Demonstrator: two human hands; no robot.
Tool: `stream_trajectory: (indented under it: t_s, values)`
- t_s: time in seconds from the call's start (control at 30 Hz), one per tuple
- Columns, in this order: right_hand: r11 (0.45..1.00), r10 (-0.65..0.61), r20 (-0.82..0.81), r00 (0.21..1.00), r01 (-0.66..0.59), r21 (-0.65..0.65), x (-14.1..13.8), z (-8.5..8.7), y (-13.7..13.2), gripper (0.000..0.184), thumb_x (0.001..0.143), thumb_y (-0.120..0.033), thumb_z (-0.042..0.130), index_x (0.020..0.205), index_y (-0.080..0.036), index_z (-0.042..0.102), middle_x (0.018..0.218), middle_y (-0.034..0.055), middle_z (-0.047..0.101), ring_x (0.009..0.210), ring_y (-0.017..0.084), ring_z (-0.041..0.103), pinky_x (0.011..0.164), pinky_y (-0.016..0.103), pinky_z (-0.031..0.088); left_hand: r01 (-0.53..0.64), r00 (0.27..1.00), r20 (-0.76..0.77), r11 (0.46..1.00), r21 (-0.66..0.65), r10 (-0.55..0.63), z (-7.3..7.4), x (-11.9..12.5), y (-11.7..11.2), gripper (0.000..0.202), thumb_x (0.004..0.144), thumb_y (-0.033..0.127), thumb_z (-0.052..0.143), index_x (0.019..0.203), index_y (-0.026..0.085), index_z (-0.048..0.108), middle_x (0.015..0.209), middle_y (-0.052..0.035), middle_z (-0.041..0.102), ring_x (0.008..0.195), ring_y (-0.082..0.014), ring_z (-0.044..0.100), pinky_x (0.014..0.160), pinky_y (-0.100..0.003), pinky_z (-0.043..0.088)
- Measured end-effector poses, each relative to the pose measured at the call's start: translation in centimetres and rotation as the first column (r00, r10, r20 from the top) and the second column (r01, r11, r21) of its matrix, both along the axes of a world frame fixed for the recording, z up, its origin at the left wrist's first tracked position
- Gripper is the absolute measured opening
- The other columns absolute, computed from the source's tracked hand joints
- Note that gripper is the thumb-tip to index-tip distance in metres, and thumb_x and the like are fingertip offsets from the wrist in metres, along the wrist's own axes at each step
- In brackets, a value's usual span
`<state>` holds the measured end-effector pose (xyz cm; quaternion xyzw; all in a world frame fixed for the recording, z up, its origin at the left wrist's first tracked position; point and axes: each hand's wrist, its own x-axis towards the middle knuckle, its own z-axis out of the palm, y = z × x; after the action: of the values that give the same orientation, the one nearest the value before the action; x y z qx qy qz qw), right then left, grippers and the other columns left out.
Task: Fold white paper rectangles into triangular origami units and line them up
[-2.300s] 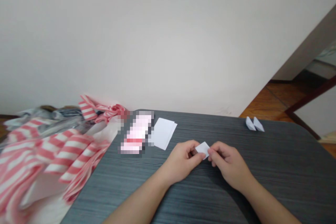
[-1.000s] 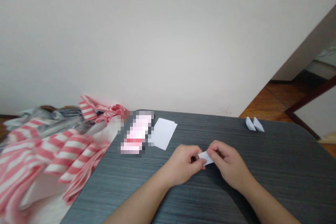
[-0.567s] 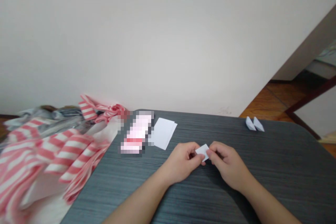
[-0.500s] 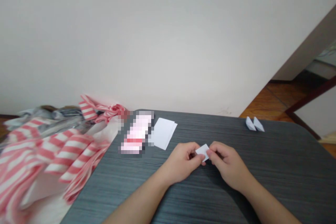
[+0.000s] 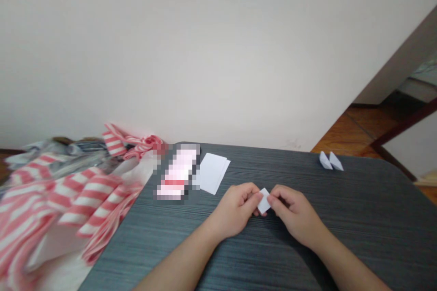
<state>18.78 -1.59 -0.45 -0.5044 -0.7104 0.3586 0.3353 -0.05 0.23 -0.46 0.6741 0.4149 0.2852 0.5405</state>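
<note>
A small folded white paper piece point(image 5: 264, 201) is pinched between both my hands just above the dark grey table point(image 5: 358, 227). My left hand point(image 5: 237, 211) grips its left edge with thumb and fingers closed. Closed on its right edge is my right hand point(image 5: 296, 216). Both forearms rest on the table near its front. The paper stands nearly on edge, tilted.
A short stack of white paper slips point(image 5: 213, 173) lies behind my left hand, beside a blurred pink object point(image 5: 177, 173). Two folded white paper pieces point(image 5: 330, 161) sit at the table's far right. Red-and-white striped cloth point(image 5: 61, 204) is heaped to the left.
The paper piece has been turned and folded between my fingers: lowered flat a second ago, raised again, now narrower and tilted on edge. My hands stayed in place.
</note>
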Motion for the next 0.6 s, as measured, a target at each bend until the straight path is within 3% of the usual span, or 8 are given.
stream_trajectory:
  t_s: [0.27, 0.47, 0.6]
  values:
    - [0.999, 0.038, 0.004, 0.999, -0.039, 0.016, 0.14, 0.0, 0.04, 0.024, 0.093, -0.021, 0.053, 0.071, -0.019, 0.06, 0.069, -0.0006, 0.057, 0.065, 0.015, 0.054, 0.063, 0.025, 0.04, 0.002, 0.996, -0.084, 0.997, 0.075, 0.005, 0.0, -0.01, -0.08, 0.033, 0.094, 0.036, 0.048, 0.072, 0.015, 0.061, 0.061, 0.001, 0.059, 0.056, -0.011, 0.051, 0.053, -0.021, 0.034]
    - [0.997, 0.071, 0.017, 0.997, -0.072, 0.036, 0.14, -0.01, -0.07, 0.024, 0.093, -0.022, 0.053, 0.07, -0.019, 0.057, 0.071, 0.0, 0.058, 0.067, 0.015, 0.055, 0.065, 0.026, 0.04, -0.007, 0.999, -0.047, 0.997, 0.071, 0.011, 0.31, 0.08, -0.15, 0.027, 0.095, 0.035, 0.048, 0.081, 0.016, 0.062, 0.062, 0.0028, 0.056, 0.057, -0.0106, 0.051, 0.053, -0.021, 0.034]
    - [0.996, 0.08, 0.021, 0.997, -0.08, 0.031, 0.0, 0.06, -0.17, 0.024, 0.093, -0.022, 0.053, 0.069, -0.019, 0.056, 0.07, 0.0, 0.058, 0.067, 0.015, 0.055, 0.065, 0.026, 0.04, -0.001, 0.997, -0.07, 0.992, 0.126, 0.01, 0.53, -0.02, -0.08, 0.026, 0.095, 0.029, 0.047, 0.076, 0.016, 0.06, 0.061, 0.0033, 0.055, 0.058, -0.01, 0.051, 0.056, -0.021, 0.034]
